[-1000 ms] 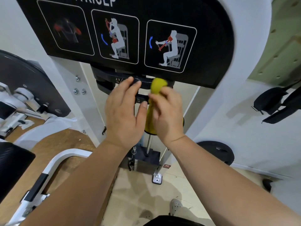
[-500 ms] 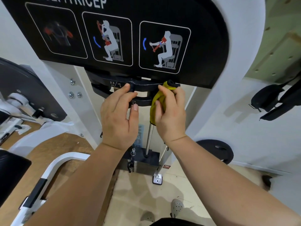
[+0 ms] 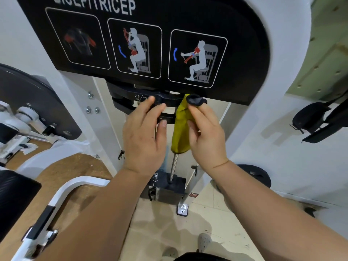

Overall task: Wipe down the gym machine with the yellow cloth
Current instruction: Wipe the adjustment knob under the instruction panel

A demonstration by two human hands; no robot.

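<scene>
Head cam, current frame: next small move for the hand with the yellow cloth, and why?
Probably push the right hand forward so the crumpled yellow cloth draped over its fingers presses onto the black bar beneath the black exercise-diagram panel, then sweep right. The cloth's dark tip sits at the bar's edge, the rest hanging loose; the open left hand touches the bar further left.

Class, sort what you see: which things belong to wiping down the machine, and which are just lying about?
Job: yellow cloth, right hand gripping it, left hand, gym machine.
Lying about: weight plate, black hanging gear.
</scene>
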